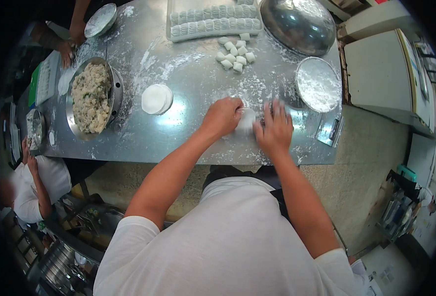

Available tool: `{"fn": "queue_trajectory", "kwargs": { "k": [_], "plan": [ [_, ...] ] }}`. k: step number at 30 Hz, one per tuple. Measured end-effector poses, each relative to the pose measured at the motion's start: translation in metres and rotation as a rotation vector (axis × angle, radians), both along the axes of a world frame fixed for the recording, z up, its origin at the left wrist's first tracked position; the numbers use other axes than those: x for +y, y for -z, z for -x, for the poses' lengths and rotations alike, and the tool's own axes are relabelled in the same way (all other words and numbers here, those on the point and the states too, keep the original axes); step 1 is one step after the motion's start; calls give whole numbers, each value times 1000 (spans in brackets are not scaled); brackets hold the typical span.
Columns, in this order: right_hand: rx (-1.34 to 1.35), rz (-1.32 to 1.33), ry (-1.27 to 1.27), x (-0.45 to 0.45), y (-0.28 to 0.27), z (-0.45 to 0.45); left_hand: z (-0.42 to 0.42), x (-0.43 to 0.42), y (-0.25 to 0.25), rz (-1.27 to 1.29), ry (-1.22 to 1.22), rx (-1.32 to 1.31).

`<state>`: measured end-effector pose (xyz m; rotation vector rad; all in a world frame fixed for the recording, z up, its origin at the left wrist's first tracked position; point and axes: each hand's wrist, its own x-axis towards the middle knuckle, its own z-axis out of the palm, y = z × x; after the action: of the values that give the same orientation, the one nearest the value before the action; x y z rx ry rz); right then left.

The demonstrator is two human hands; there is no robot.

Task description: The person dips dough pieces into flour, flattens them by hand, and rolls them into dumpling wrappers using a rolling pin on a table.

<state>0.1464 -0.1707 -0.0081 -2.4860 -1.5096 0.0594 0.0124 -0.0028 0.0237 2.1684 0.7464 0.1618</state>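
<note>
My left hand (223, 117) is closed on the left edge of a small, flat white dough wrapper (245, 121) at the front of the floury metal table. Just right of the wrapper, my right hand (276, 129) is palm down with its fingers spread, slightly blurred by motion. Whether anything lies under that palm is hidden. A stack of round dough wrappers (156, 99) sits to the left of my hands. Beyond them lie several small dough pieces (235, 53) in a loose pile.
At the back are a tray of pleated dumplings (215, 25), a large metal bowl (299, 24) and a bowl of flour (318, 85). A wide pan of filling (90, 98) stands left. Another person's hands (67, 52) work at the far left; a seated person (40, 185) is below.
</note>
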Motion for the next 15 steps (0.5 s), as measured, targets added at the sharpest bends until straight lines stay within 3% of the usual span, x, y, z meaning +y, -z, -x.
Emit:
{"fn": "queue_trajectory", "kwargs": {
  "k": [2, 4, 5, 8, 11, 13, 15],
  "plan": [
    [18, -15, -66, -53, 0, 21, 12, -2, -3, 90, -36, 48],
    [32, 8, -75, -44, -2, 16, 24, -10, -5, 456, -84, 132],
    [34, 21, -79, -36, -4, 9, 23, -12, -8, 465, -76, 145],
    [-55, 16, 16, 44, -12, -16, 15, -11, -12, 296, -55, 115],
    [-92, -26, 45, 69, -10, -28, 0, -2, -1, 51, -34, -57],
    [-61, -44, 14, 38, -9, -14, -1, 2, 2, -70, 80, 55],
    [1, -9, -42, -23, -3, 10, 6, -1, -6, 14, 26, 88]
  ]
}}
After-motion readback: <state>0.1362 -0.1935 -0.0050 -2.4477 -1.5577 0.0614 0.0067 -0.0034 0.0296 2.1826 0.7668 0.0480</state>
